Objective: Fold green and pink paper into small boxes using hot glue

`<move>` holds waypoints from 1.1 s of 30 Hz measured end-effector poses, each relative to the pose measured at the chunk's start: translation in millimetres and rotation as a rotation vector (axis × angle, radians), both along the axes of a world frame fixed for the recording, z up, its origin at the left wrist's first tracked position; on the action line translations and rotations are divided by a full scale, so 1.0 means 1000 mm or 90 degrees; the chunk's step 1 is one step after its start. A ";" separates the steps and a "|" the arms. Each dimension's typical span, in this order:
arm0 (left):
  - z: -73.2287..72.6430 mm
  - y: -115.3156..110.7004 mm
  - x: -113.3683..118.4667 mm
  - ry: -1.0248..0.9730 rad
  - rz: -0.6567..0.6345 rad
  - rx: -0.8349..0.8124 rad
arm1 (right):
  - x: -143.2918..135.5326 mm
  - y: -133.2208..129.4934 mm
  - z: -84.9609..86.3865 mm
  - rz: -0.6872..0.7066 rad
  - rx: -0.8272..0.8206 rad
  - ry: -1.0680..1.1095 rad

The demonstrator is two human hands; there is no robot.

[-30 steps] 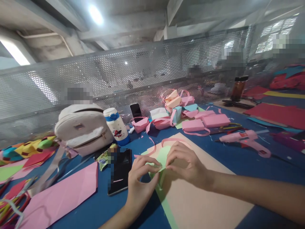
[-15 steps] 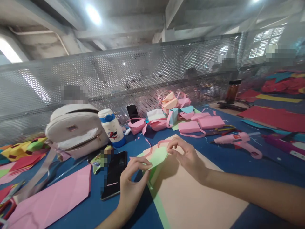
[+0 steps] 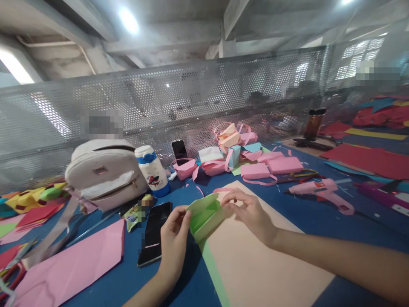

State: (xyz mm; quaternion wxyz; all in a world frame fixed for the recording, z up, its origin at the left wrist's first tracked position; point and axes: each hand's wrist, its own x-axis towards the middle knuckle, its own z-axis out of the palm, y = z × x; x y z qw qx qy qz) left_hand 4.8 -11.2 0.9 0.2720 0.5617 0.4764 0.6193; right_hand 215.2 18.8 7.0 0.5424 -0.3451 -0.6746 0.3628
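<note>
A small light-green folded paper pouch (image 3: 209, 225) stands over the far left part of a peach paper sheet (image 3: 262, 256), its flap lifted and its hollow inside showing. My left hand (image 3: 175, 234) pinches the left edge of the flap between thumb and fingers. On the pouch's right side, the fingertips of my right hand (image 3: 251, 215) close on its upper corner. A pink paper strip (image 3: 220, 190) curves just behind the pouch. Under the peach sheet, the edge of a green sheet (image 3: 212, 266) shows.
Left are a phone (image 3: 155, 234), a pink sheet (image 3: 73, 264), a pale backpack (image 3: 105, 175) and a bottle (image 3: 153, 172). Several pink paper bags (image 3: 255, 171) lie at the back. A pink glue gun (image 3: 322, 189) rests at right, before a metal mesh partition (image 3: 191, 98).
The green flap has been tilted up, so the pouch's inside now faces me. My left hand has turned and shifted slightly up; my right hand stays at the right corner.
</note>
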 end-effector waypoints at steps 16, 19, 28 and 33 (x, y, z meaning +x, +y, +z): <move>-0.003 0.003 -0.004 -0.024 0.014 -0.018 | -0.001 0.011 -0.023 0.003 -0.144 0.046; -0.004 0.003 -0.005 -0.026 0.011 -0.018 | 0.000 0.011 -0.021 0.013 -0.128 0.019; 0.000 0.006 -0.005 0.026 0.001 0.012 | -0.001 0.002 -0.021 0.054 -0.055 -0.008; 0.007 0.004 -0.006 0.124 -0.009 0.091 | -0.001 0.001 -0.012 0.041 0.030 -0.038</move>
